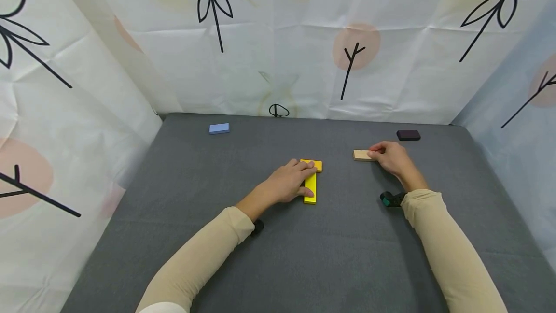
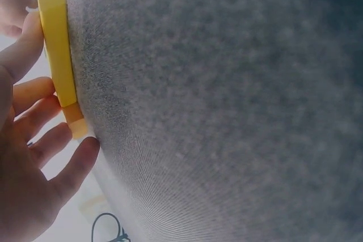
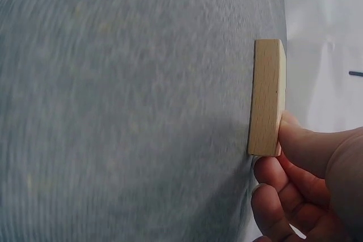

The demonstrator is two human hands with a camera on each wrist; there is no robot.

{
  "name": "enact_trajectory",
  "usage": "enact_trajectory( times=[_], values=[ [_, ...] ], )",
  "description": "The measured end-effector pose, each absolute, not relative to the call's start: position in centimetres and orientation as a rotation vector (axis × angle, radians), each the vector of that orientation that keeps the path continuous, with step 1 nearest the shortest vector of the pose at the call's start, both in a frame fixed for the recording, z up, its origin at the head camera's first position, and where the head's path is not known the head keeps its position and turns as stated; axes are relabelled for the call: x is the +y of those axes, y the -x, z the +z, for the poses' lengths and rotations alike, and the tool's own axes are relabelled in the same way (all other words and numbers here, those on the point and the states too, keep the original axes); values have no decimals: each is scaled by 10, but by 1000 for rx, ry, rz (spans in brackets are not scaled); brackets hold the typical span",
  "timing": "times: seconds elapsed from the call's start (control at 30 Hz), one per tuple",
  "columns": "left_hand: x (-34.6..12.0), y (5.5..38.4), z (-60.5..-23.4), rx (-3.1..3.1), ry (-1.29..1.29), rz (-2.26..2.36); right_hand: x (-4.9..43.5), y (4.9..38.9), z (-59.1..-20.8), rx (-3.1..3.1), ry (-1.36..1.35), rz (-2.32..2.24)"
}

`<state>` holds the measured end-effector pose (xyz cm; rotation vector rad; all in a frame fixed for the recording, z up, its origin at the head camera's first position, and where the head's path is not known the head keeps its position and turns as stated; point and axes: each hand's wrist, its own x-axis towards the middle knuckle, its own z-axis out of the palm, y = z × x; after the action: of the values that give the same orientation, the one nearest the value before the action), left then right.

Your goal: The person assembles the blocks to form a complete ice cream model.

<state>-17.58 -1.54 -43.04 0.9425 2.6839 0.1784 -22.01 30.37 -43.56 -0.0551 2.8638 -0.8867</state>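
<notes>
Two yellow blocks lie end to side in the middle of the table: a lengthwise one pointing toward me and a crosswise one at its far end. My left hand rests on them, fingers spread across the far part and thumb near the close end. In the left wrist view, thumb and fingertips touch the same face of the lengthwise yellow block. Farther right, my right hand pinches the right end of a plain wooden block. This block lies flat on the cloth in the right wrist view.
A blue block lies at the back left of the grey table. Beyond my right hand, at the back right, is a dark brown block. White printed cloth hangs behind the table and along both sides.
</notes>
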Motion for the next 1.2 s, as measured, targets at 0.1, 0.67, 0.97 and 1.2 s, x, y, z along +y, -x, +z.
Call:
enact_trajectory(
  times=[0.1, 0.67, 0.97, 1.2],
  values=[
    [-15, 176, -430, 2684, -941, 170, 299, 221, -435, 2870, 58, -875],
    [-15, 175, -431, 2683, -927, 147, 270, 225, -438, 2840, 73, -905],
    [-16, 175, -432, 2693, -935, 136, 252, 227, -440, 2837, 84, -919],
    [-16, 175, -432, 2694, -937, 146, 243, 227, -441, 2818, 99, -936]
  ],
)
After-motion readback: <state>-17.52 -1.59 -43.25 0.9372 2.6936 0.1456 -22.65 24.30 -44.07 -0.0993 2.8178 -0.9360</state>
